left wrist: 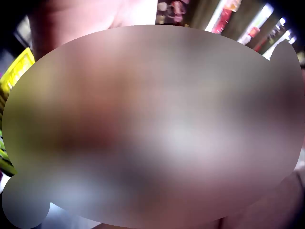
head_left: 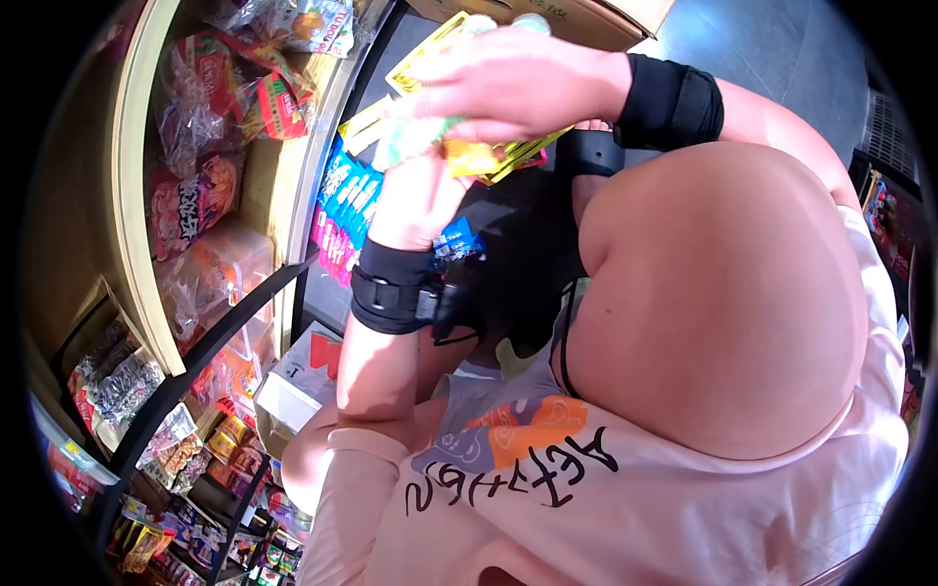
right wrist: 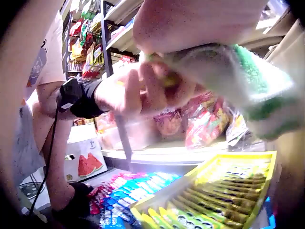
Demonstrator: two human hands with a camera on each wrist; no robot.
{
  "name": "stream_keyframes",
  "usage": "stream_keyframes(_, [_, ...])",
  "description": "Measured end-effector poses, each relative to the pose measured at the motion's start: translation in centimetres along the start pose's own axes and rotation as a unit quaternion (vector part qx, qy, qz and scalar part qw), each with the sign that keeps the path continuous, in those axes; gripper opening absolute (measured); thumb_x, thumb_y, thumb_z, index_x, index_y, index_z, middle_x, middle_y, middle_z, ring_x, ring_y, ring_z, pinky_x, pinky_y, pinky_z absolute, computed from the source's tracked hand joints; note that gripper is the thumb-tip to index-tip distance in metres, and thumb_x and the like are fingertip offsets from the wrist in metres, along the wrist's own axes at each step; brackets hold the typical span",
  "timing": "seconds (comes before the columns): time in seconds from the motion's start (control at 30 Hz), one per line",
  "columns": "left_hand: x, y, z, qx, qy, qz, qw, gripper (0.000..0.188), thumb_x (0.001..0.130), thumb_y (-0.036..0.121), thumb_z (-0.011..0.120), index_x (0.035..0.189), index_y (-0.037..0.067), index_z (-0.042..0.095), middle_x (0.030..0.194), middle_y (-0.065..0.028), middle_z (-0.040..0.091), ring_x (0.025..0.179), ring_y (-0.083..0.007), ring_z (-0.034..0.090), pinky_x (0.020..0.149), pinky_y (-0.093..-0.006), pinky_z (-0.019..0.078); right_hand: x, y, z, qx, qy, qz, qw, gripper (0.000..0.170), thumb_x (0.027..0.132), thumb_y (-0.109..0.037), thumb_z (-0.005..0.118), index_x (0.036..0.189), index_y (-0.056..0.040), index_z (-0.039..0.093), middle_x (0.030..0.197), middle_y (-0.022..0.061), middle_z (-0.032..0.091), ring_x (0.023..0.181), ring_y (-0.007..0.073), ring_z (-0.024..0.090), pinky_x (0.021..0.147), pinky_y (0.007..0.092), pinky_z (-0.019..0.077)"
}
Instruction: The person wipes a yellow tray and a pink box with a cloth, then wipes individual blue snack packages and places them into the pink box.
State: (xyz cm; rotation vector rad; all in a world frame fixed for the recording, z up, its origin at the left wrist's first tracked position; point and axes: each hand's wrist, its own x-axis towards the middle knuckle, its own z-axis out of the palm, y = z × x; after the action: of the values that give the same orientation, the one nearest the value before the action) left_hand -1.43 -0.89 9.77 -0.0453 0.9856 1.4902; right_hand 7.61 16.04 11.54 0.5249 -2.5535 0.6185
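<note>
In the head view my right hand (head_left: 518, 88) reaches across above my left hand (head_left: 425, 200). The right hand holds a green and white cloth (right wrist: 264, 86), which hangs from its fingers in the right wrist view. The left hand's fingers curl around a small yellow packet (head_left: 471, 158), mostly hidden by the hands and cloth. Below them stands a yellow display box (right wrist: 267, 176) with rows of yellow and brown packets (right wrist: 224, 195). Blue packets (right wrist: 143, 188) and pink packets (head_left: 335, 244) lie beside it. A large blur covers most of the left wrist view.
A wooden shelf edge (head_left: 147, 195) and bagged snacks (head_left: 200, 190) stand on the left. A dark rail (head_left: 195, 352) crosses near my left arm. A white carton with a watermelon picture (right wrist: 86, 155) sits nearby. A cardboard box (head_left: 586, 20) stands at the far end.
</note>
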Motion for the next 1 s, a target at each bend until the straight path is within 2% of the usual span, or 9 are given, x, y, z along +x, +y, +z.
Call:
stream_keyframes(0.17, [-2.2, 1.6, 2.9, 0.287, 0.001, 0.006, 0.958, 0.041, 0.097, 0.024, 0.038, 0.123, -0.006, 0.048, 0.114, -0.0196, 0.059, 0.091, -0.0197, 0.063, 0.082, -0.0301, 0.0498, -1.2, 2.7, 1.6, -0.062, -0.006, -0.002, 0.998, 0.041, 0.092, -0.027, 0.048, 0.13, -0.011, 0.047, 0.104, 0.0132, 0.053, 0.089, 0.0296, 0.057, 0.072, 0.0379, 0.0482])
stream_keyframes(0.23, [-2.8, 2.5, 3.4, 0.246, -0.066, 0.031, 0.966, 0.042, 0.096, 0.022, 0.041, 0.129, -0.005, 0.042, 0.126, -0.0228, 0.053, 0.095, -0.0213, 0.062, 0.081, -0.0295, 0.0497, -1.9, 4.0, 2.1, 0.081, -0.05, 0.256, 0.962, 0.041, 0.096, -0.034, 0.045, 0.128, -0.009, 0.047, 0.107, 0.0115, 0.054, 0.093, 0.0264, 0.058, 0.079, 0.0323, 0.0491])
stream_keyframes(0.33, [-3.0, 3.3, 3.3, 0.166, -0.021, 0.099, 0.981, 0.041, 0.096, 0.021, 0.041, 0.13, -0.002, 0.039, 0.128, -0.0229, 0.051, 0.106, -0.0267, 0.058, 0.089, -0.0345, 0.0465, -0.6, 3.0, -0.3, 0.236, 0.106, 0.262, 0.93, 0.033, 0.097, -0.023, 0.042, 0.114, 0.0022, 0.055, 0.101, 0.0156, 0.061, 0.097, 0.0263, 0.057, 0.089, 0.0341, 0.0428])
stream_keyframes(0.43, [-1.1, 3.0, 1.9, 0.192, 0.012, 0.241, 0.951, 0.035, 0.097, 0.018, 0.043, 0.126, -0.001, 0.042, 0.126, -0.0202, 0.053, 0.112, -0.024, 0.053, 0.099, -0.0347, 0.039, 0.5, 2.2, -2.3, 0.508, -0.006, 0.379, 0.773, 0.032, 0.095, -0.021, 0.044, 0.116, 0.0012, 0.052, 0.1, 0.0177, 0.058, 0.093, 0.0268, 0.057, 0.086, 0.0343, 0.0437])
stream_keyframes(0.6, [0.7, 1.0, 1.0, 0.394, 0.118, 0.337, 0.847, 0.024, 0.095, 0.014, 0.054, 0.115, 0.001, 0.057, 0.109, -0.0061, 0.06, 0.098, -0.0119, 0.055, 0.089, -0.0265, 0.0417, -0.5, 1.7, -0.3, 0.422, -0.135, 0.364, 0.819, 0.052, 0.089, -0.043, 0.059, 0.124, -0.0057, 0.052, 0.107, 0.0081, 0.061, 0.096, 0.0135, 0.058, 0.087, 0.0281, 0.0458])
stream_keyframes(0.8, [0.7, 0.4, 1.8, 0.245, 0.055, 0.281, 0.926, 0.026, 0.091, 0.009, 0.059, 0.115, 0.001, 0.055, 0.102, -0.0053, 0.06, 0.093, -0.01, 0.056, 0.086, -0.0248, 0.0431, -1.3, 1.9, -1.3, 0.35, -0.246, 0.381, 0.819, 0.042, 0.087, -0.037, 0.063, 0.11, -0.0021, 0.06, 0.092, 0.0082, 0.065, 0.085, 0.0154, 0.061, 0.076, 0.031, 0.0494])
stream_keyframes(0.83, [0.9, 0.6, 1.1, 0.279, 0.047, 0.295, 0.913, 0.024, 0.09, 0.008, 0.06, 0.113, 0.001, 0.056, 0.1, -0.005, 0.06, 0.091, -0.0097, 0.056, 0.084, -0.0247, 0.0437, -1.4, 1.7, -2.1, 0.356, -0.282, 0.401, 0.796, 0.04, 0.087, -0.036, 0.063, 0.108, -0.0019, 0.061, 0.089, 0.0077, 0.065, 0.082, 0.0166, 0.062, 0.074, 0.0319, 0.0497])
stream_keyframes(0.87, [1.0, 1.0, 0.0, 0.312, 0.039, 0.307, 0.898, 0.023, 0.089, 0.007, 0.061, 0.111, 0.001, 0.056, 0.098, -0.0047, 0.061, 0.089, -0.0094, 0.056, 0.083, -0.0246, 0.0444, -2.6, 1.9, -1.2, 0.215, -0.233, 0.292, 0.902, 0.033, 0.087, -0.032, 0.064, 0.104, -0.0033, 0.063, 0.084, 0.0096, 0.065, 0.074, 0.0237, 0.063, 0.069, 0.0354, 0.0497])
stream_keyframes(1.0, [1.1, 1.1, -2.1, 0.589, 0.021, 0.286, 0.755, 0.015, 0.082, 0.005, 0.067, 0.096, 0.002, 0.063, 0.083, -0.0023, 0.061, 0.078, -0.0112, 0.058, 0.073, -0.0242, 0.0464, -3.9, 0.9, -2.0, 0.013, -0.282, 0.302, 0.911, 0.026, 0.077, -0.024, 0.069, 0.095, -0.0062, 0.065, 0.076, 0.0149, 0.062, 0.072, 0.0327, 0.061, 0.066, 0.0395, 0.0492])
